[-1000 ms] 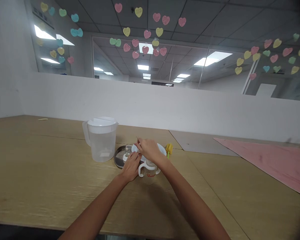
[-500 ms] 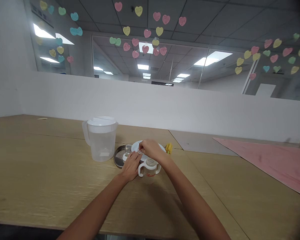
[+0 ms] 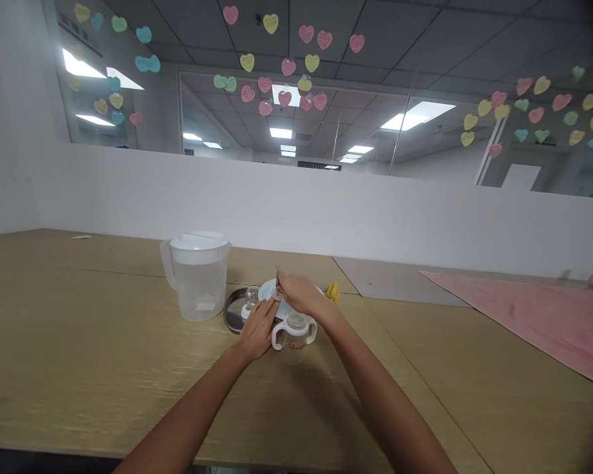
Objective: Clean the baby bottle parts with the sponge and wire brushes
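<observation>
My left hand (image 3: pixel 257 331) reaches over the edge of the metal tray and grips a small clear round piece (image 3: pixel 277 295) with its fingertips. My right hand (image 3: pixel 299 293) is closed just above that piece, over the white plate (image 3: pixel 267 288), with a thin stick-like thing (image 3: pixel 277 271) standing up from its fingers; its kind is too small to tell. Close in front stands a clear baby bottle (image 3: pixel 295 342) with two white handles, its top uncapped. In the round metal tray (image 3: pixel 231 317) a clear dome cap (image 3: pixel 252 295) and a white ring (image 3: pixel 246 312) sit beside my left hand.
A clear lidded pitcher (image 3: pixel 200 283) stands left of the tray. Behind my right hand is a small yellow thing (image 3: pixel 333 291). Pink sheeting (image 3: pixel 534 316) covers the table's right side, and a white low wall (image 3: pixel 296 210) closes off the back.
The thin thing now shows upright above my right fingers, which have shifted slightly up. My left hand stays on the clear piece. The whole view has shifted slightly.
</observation>
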Action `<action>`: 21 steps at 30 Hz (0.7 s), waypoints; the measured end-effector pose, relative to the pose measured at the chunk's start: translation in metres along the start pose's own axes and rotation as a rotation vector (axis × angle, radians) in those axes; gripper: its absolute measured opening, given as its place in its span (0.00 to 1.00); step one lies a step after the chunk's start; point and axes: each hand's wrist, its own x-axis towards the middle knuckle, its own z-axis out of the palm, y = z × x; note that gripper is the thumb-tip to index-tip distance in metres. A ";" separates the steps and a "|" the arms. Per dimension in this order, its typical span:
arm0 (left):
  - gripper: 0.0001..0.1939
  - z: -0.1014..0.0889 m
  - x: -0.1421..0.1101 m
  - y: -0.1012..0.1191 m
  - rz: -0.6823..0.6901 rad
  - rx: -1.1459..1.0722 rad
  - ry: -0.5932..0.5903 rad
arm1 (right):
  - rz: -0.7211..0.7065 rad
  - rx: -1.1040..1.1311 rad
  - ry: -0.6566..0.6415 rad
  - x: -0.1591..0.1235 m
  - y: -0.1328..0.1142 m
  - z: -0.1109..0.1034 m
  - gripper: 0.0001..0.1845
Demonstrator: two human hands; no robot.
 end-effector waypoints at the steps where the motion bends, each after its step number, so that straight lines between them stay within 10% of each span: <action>1: 0.27 0.001 0.000 -0.001 0.008 0.003 0.003 | 0.001 0.006 0.004 0.000 0.000 0.000 0.09; 21: 0.26 0.001 0.000 0.000 0.005 0.029 -0.016 | 0.002 0.011 -0.020 0.004 0.001 0.003 0.12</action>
